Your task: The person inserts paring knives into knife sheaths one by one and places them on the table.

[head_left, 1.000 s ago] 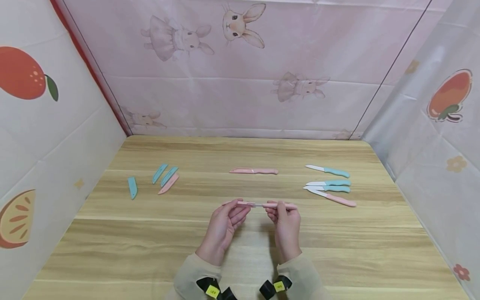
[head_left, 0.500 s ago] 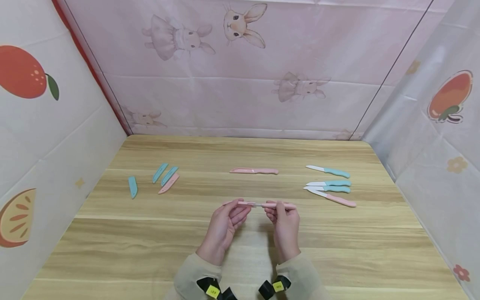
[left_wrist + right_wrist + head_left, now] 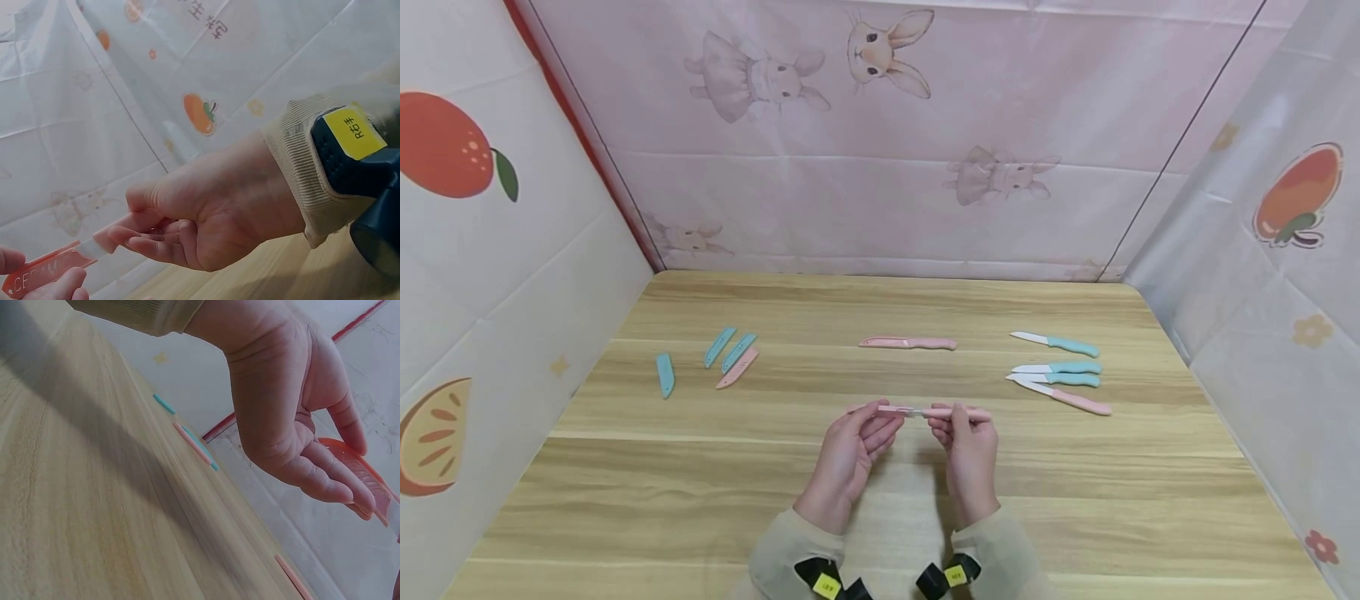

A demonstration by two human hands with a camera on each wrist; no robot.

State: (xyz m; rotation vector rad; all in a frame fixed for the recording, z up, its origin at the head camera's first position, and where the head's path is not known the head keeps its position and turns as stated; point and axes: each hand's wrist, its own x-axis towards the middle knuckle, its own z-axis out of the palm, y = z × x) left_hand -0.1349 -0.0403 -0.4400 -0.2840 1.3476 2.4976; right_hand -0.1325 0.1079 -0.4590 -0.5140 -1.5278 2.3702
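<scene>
Slim knife [image 3: 938, 412] partway in lettered sheath [image 3: 50, 266]

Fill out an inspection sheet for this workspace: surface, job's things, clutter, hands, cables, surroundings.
Surface: wood-grain table.
Job's things: held pink knife, partway inside held pink sheath; at left, three blue sheaths and one loose pink sheath; mid-table, sheathed pink knife; at right, three bare blue-handled knives and one bare pink-handled knife.
Clutter: nothing seen beyond these knives and sheaths.
Hands: left hand pinches the held pink sheath; right hand grips the held pink knife.
Cables: nothing seen.
Surroundings: rabbit-print backdrop, fruit-print side sheets.
</scene>
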